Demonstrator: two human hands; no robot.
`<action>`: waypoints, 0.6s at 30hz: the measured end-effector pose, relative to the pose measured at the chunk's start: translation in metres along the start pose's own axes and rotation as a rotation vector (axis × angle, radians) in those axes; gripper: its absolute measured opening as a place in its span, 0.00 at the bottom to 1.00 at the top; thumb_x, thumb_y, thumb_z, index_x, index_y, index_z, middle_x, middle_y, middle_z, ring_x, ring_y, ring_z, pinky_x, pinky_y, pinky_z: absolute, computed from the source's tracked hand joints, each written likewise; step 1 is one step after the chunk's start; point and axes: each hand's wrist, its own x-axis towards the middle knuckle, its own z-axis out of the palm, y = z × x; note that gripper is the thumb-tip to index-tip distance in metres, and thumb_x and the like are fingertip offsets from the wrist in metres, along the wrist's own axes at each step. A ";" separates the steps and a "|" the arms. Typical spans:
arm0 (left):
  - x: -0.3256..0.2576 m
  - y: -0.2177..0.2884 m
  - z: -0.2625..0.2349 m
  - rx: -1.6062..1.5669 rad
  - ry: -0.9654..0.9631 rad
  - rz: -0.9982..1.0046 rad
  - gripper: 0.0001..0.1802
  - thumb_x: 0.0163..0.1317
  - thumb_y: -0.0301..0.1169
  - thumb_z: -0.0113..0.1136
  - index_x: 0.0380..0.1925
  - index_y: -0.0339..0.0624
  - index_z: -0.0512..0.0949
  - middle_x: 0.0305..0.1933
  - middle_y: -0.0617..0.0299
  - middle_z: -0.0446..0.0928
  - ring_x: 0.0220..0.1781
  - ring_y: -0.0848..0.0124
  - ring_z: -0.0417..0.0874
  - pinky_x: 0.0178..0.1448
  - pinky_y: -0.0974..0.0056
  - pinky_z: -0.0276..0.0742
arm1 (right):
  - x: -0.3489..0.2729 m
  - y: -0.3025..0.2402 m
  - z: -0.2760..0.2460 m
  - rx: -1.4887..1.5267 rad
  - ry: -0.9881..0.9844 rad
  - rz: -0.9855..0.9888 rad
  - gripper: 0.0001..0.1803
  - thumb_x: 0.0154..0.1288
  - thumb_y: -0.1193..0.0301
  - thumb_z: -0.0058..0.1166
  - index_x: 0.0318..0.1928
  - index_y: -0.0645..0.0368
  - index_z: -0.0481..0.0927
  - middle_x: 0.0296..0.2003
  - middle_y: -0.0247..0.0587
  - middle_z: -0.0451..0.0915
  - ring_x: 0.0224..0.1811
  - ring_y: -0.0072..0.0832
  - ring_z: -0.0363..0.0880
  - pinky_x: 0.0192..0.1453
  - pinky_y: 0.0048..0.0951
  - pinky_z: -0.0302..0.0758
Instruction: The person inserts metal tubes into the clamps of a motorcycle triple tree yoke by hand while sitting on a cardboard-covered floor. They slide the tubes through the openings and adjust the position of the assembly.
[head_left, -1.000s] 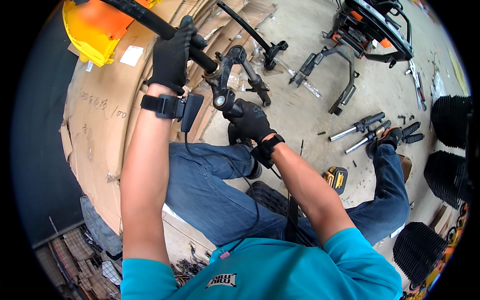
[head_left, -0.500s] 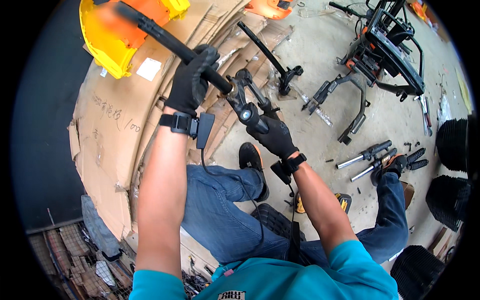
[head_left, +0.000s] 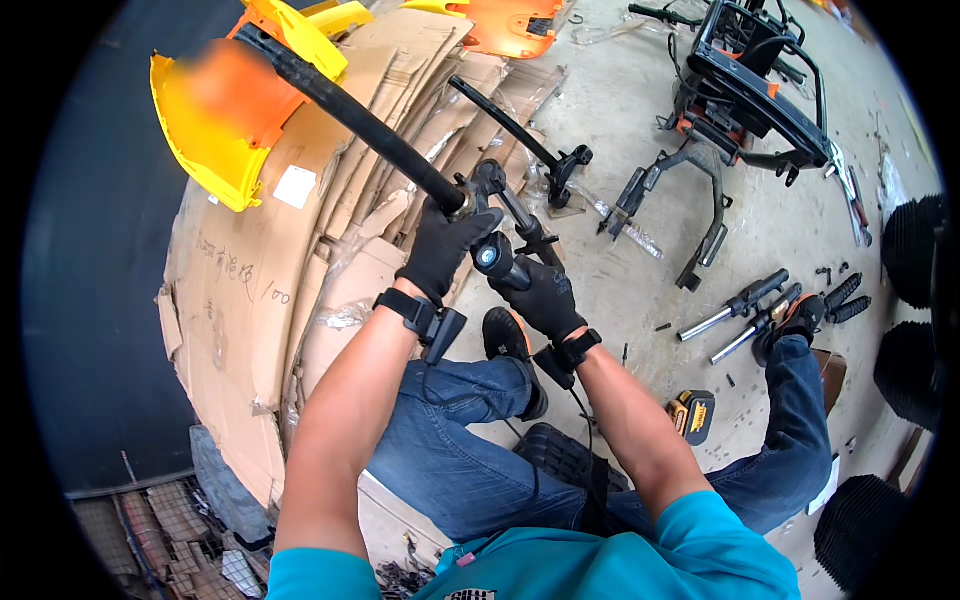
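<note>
A black front fork (head_left: 358, 118) with a long steering tube slants from the upper left down to its crown between my hands. My left hand (head_left: 440, 252), in a black glove, is wrapped round the fork at its crown, just below the base of the tube. The gloved fingers of my right hand (head_left: 545, 300) close round one short fork leg, whose round cap (head_left: 489, 256) shows a bolt head. The second leg (head_left: 532, 236) passes just beyond my right hand. Part of the crown is hidden behind my left hand.
Flattened cardboard (head_left: 235, 290) is stacked at the left, with yellow and orange panels (head_left: 205, 160) on it. Another black fork stem (head_left: 515, 130) lies beyond. A vehicle frame (head_left: 750, 90) stands far right. Silver-and-black shock tubes (head_left: 735, 305) and a yellow-black battery pack (head_left: 692, 415) lie on the floor.
My left hand has slid down from the steering tube to the fork's crown. My right hand keeps hold of the fork leg. The whole view has shifted slightly.
</note>
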 end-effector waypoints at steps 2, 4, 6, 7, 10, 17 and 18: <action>-0.003 -0.002 0.011 -0.108 0.009 -0.071 0.18 0.60 0.33 0.68 0.47 0.37 0.76 0.38 0.61 0.80 0.38 0.73 0.82 0.42 0.69 0.80 | -0.001 -0.001 -0.002 -0.013 0.022 0.001 0.17 0.58 0.55 0.65 0.39 0.54 0.83 0.29 0.45 0.84 0.31 0.43 0.84 0.37 0.40 0.77; -0.004 0.001 0.019 -0.277 -0.015 -0.291 0.13 0.59 0.32 0.68 0.40 0.37 0.79 0.35 0.59 0.81 0.34 0.72 0.83 0.40 0.68 0.80 | -0.002 -0.004 -0.002 0.031 0.031 0.023 0.15 0.60 0.55 0.63 0.36 0.53 0.81 0.26 0.46 0.82 0.30 0.44 0.83 0.35 0.42 0.75; 0.000 -0.003 0.020 -0.295 -0.005 -0.292 0.12 0.61 0.34 0.66 0.37 0.35 0.80 0.31 0.57 0.82 0.31 0.69 0.84 0.37 0.68 0.80 | -0.003 -0.004 0.002 0.048 0.040 0.035 0.14 0.61 0.55 0.61 0.35 0.52 0.80 0.25 0.46 0.82 0.30 0.45 0.82 0.34 0.43 0.75; 0.002 -0.004 0.020 -0.299 0.001 -0.308 0.12 0.61 0.34 0.65 0.38 0.35 0.80 0.31 0.57 0.82 0.31 0.69 0.84 0.37 0.68 0.80 | -0.001 -0.003 0.006 0.045 0.045 0.036 0.14 0.61 0.55 0.61 0.35 0.52 0.80 0.25 0.46 0.82 0.30 0.45 0.82 0.34 0.43 0.75; 0.002 -0.006 0.023 -0.336 0.028 -0.314 0.12 0.61 0.32 0.64 0.38 0.35 0.79 0.30 0.57 0.82 0.31 0.69 0.85 0.35 0.67 0.81 | -0.001 -0.005 0.008 0.045 0.069 0.066 0.13 0.59 0.59 0.64 0.35 0.54 0.82 0.27 0.47 0.83 0.30 0.44 0.83 0.35 0.41 0.76; -0.012 0.023 0.023 -0.271 -0.060 -0.209 0.10 0.64 0.26 0.60 0.43 0.34 0.79 0.35 0.58 0.80 0.39 0.68 0.85 0.39 0.68 0.82 | -0.012 -0.035 -0.012 0.173 0.068 -0.073 0.15 0.60 0.59 0.63 0.37 0.57 0.80 0.29 0.50 0.82 0.33 0.47 0.82 0.37 0.42 0.76; -0.021 0.040 0.018 -0.103 -0.174 -0.025 0.12 0.62 0.21 0.60 0.46 0.33 0.79 0.36 0.58 0.80 0.41 0.69 0.85 0.42 0.68 0.82 | -0.010 -0.048 -0.020 0.219 0.074 -0.152 0.16 0.60 0.59 0.63 0.37 0.58 0.79 0.29 0.51 0.82 0.34 0.48 0.82 0.38 0.43 0.76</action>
